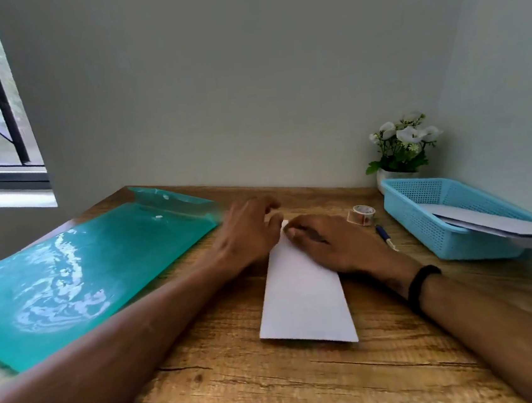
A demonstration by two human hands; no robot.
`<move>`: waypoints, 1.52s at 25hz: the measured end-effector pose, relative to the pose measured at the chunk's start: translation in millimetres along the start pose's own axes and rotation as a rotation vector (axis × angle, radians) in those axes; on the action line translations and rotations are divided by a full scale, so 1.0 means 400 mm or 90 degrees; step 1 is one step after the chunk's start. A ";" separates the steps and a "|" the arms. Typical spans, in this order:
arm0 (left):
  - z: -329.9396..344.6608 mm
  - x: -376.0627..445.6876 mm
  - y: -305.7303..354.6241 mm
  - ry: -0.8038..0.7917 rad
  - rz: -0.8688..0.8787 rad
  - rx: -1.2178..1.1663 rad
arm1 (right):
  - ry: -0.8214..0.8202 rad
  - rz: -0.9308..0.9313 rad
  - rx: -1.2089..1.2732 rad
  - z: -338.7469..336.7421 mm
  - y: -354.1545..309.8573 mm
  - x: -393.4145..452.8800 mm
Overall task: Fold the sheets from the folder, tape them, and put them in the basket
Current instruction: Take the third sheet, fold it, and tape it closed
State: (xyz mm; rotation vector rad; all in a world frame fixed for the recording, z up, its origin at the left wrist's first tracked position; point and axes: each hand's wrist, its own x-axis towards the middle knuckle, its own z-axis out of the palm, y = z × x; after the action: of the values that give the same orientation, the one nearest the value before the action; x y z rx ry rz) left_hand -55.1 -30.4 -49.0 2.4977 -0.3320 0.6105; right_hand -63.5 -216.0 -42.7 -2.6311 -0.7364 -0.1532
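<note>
While both hands sit at the far end of the folded sheet [304, 295], this looks like the tail end of the folding step, not taping yet. The paper is already a long narrow strip lying on the wooden desk [277, 384], running from the fingertips back toward the person.

The right hand [325, 244] lies flat on the strip's far end, fingers fairly straight and close together, pressing down, tips right by the far corner. The left hand [248, 232] is just left of that same corner, fingers loosely curled. It's blurry, so I honestly can't tell if it's pinching the paper edge or just hovering beside it.

My guess is they're lining up the corner or flattening the crease.

The tape roll [361, 215] sits just right of the right hand's fingers, untouched, with a pen [385, 236] near it. Next move probably calls for keeping one hand pressing the fold so it doesn't spring open while the other reaches right for the tape.

The blue basket [423, 214] is further right of the tape, already holding some white paper [503, 225] that sticks out over its near rim. The teal folder [85, 273] lies left of the left hand, flap open. A small flower pot [400, 151] stands behind the basket.
</note>
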 end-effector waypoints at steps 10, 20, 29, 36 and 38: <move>0.011 0.010 -0.015 -0.054 0.079 0.061 | 0.157 0.271 -0.170 -0.110 0.180 0.026; 0.016 0.003 0.016 0.017 0.093 -0.081 | 0.142 0.172 0.638 -0.068 0.061 0.000; 0.000 0.013 0.006 0.072 0.152 -0.150 | 0.190 0.163 0.647 -0.063 0.071 0.005; -0.010 0.024 -0.022 -0.022 0.273 -0.010 | 0.282 0.028 0.376 -0.080 0.083 0.006; -0.005 0.027 -0.029 -0.020 0.273 0.002 | 0.298 0.024 0.336 -0.075 0.078 0.005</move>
State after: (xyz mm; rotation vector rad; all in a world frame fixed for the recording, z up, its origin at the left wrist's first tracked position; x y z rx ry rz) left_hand -42.5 -20.7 -47.6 2.4528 -0.8920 0.7340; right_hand -45.5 -251.6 -25.7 -1.9992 -0.4798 -0.4735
